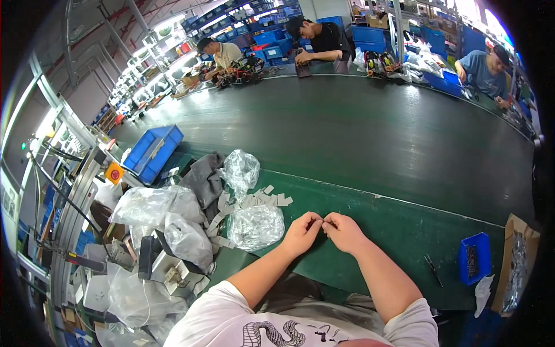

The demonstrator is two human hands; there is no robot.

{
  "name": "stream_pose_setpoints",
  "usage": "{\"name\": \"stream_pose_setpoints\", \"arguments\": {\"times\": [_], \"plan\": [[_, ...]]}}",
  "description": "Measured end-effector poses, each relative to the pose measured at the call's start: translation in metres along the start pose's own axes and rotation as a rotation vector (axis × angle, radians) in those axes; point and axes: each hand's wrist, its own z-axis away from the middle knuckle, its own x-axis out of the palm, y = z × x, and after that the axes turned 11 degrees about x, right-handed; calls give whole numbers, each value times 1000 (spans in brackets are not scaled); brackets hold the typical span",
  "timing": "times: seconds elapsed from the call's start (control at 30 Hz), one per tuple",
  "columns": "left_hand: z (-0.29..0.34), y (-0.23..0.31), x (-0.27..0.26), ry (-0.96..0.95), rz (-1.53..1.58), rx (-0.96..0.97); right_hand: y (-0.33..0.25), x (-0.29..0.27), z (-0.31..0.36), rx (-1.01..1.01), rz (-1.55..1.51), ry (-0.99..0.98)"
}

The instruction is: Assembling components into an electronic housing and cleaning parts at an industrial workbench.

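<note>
Green bench point(370, 231) under both hands. Left hand point(300, 234) and right hand point(345, 231) meet fingertip to fingertip, pinching something too small to identify. Clear bag point(255, 226) just left; grey tabs point(260, 200) beyond.

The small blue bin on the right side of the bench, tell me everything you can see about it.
The small blue bin looks like plastic, rectangular and open-topped. It sits upright on the green bench top, right of the right hand, apart from it. Inside lies a heap of small dark parts, too tiny to identify. A brown cardboard box stands just to its right, and a white scrap lies just below it.
</note>
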Motion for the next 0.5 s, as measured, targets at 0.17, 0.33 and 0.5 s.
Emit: {"name": "stream_pose_setpoints", "arguments": {"times": [0.17,0.33,0.5], "plan": [[4,5,-10,42,-128,96,1,11,-9,-40,41,-28],[-5,7,3,-21,-68,132,34,3,-13,-70,93,42],[0,8,-4,8,-72,99,32,13,-17,-85,49,23]]}}
